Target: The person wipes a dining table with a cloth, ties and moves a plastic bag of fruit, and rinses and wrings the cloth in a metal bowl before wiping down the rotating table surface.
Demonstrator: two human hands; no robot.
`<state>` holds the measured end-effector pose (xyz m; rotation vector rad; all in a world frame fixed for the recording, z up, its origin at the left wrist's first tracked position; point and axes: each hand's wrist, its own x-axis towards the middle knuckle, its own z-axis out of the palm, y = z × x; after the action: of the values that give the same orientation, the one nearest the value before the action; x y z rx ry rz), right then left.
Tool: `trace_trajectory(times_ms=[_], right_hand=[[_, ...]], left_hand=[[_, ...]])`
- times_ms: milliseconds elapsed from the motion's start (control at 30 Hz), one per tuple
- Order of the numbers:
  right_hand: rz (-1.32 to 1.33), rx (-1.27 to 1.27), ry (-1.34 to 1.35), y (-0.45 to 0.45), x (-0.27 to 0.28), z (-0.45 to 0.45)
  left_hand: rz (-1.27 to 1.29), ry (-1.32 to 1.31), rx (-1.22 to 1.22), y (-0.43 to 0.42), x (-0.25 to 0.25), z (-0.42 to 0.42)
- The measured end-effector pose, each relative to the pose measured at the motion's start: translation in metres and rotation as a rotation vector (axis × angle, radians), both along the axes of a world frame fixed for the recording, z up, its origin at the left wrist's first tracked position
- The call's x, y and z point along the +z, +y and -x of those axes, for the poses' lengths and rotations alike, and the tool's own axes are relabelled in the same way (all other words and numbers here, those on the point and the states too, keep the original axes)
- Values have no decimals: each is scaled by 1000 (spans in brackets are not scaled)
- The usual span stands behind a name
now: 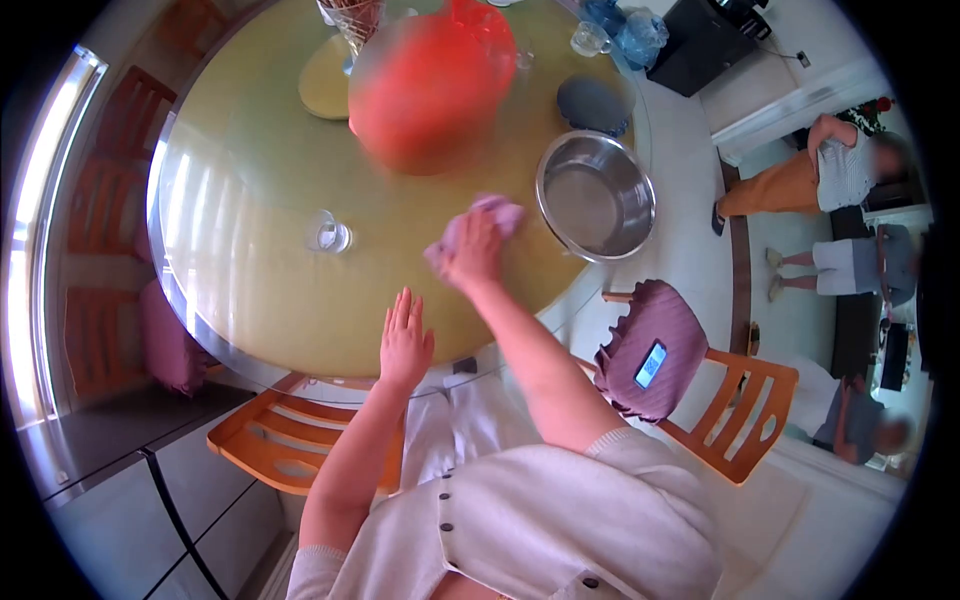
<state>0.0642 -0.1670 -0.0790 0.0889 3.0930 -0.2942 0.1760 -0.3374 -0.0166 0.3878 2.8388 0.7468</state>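
My right hand [474, 252] presses down on a pinkish-purple cloth [508, 214] against the round, glass-topped table [260, 290]. The cloth is bunched under and around my fingers. My left hand [406, 342] is open and flat by the table's near edge, its fingers stretched out and holding nothing. Right of the cloth is a steel basin [597, 200] with nothing visible inside. A small clear glass [331, 235] stands to the left. Beyond my right hand, a large red object [430, 95], partly blurred, takes up the far part of the table; I cannot tell its kind.
A dark grey dish [594, 105] and a glass mug [590, 40] are at the far right. Top left, a wire-like holder [355, 20] stands near a round yellowish mat [325, 85]. A phone [651, 365] lies on a cushioned chair [740, 410]. Several people stand right.
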Motion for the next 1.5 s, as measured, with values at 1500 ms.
trace_trajectory(times_ms=[1500], right_hand=[[287,86,-32,121,-2,-99]], left_hand=[[181,66,-571,112,-39,-28]])
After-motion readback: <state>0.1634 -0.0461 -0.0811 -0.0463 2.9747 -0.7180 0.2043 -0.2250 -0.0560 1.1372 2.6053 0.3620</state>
